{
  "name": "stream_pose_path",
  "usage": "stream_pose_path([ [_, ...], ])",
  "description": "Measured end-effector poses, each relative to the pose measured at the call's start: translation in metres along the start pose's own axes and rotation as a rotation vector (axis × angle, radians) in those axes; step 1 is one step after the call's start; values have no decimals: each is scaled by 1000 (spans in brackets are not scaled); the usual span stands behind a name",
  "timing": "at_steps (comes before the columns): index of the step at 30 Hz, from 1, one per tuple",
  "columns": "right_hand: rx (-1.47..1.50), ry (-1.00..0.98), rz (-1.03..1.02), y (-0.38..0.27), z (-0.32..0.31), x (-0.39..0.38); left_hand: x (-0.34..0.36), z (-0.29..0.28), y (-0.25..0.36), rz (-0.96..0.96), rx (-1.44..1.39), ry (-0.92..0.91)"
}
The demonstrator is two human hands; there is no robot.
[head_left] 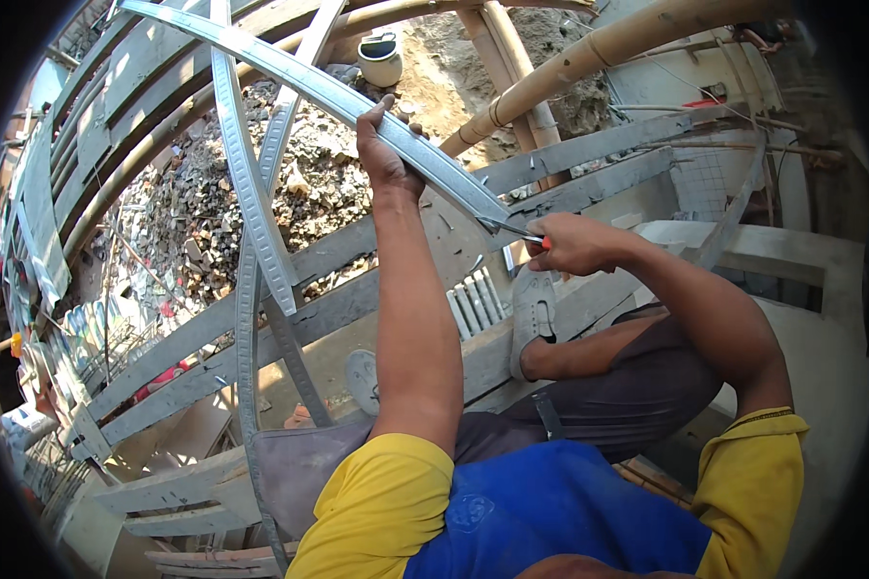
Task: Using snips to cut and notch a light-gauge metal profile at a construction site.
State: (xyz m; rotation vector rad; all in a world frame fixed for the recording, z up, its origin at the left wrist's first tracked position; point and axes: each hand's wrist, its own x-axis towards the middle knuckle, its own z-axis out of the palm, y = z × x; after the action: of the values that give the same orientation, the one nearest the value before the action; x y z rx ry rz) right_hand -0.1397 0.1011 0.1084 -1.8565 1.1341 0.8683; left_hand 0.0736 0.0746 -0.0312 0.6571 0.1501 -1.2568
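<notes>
A long galvanized steel channel (328, 92) slants from the upper left down to the middle of the view. My left hand (391, 159) is closed around it from below, a little short of its lower end. My right hand (574, 243) grips a red-handled tool (547, 243), whose dark metal end meets the channel's lower tip. Most of the tool is hidden in my fist, so its exact kind does not show. Below my right hand, my grey shoe (534, 314) rests on a wooden plank (492, 357).
Other metal channels (246, 183) cross at the left, leaning over grey planks (333, 251). A thick bamboo pole (589, 68) runs across the upper right. Beneath the planks lie rubble (309, 159) and a bucket (380, 60). A concrete ledge (772, 246) stands at the right.
</notes>
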Motion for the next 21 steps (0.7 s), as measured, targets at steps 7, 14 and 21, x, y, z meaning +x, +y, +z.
stream_pose_path([
  [7, -74, 72, 12, -7, 11, 2, -1, -3, 6, 21, -7, 3],
  [14, -2, 64, -55, -10, 13, 11, 0, -6, 11, 13, 21, 17],
  [21, 28, -2, -11, -16, 12, 14, 0, -13, 14, 14, 56, 45],
])
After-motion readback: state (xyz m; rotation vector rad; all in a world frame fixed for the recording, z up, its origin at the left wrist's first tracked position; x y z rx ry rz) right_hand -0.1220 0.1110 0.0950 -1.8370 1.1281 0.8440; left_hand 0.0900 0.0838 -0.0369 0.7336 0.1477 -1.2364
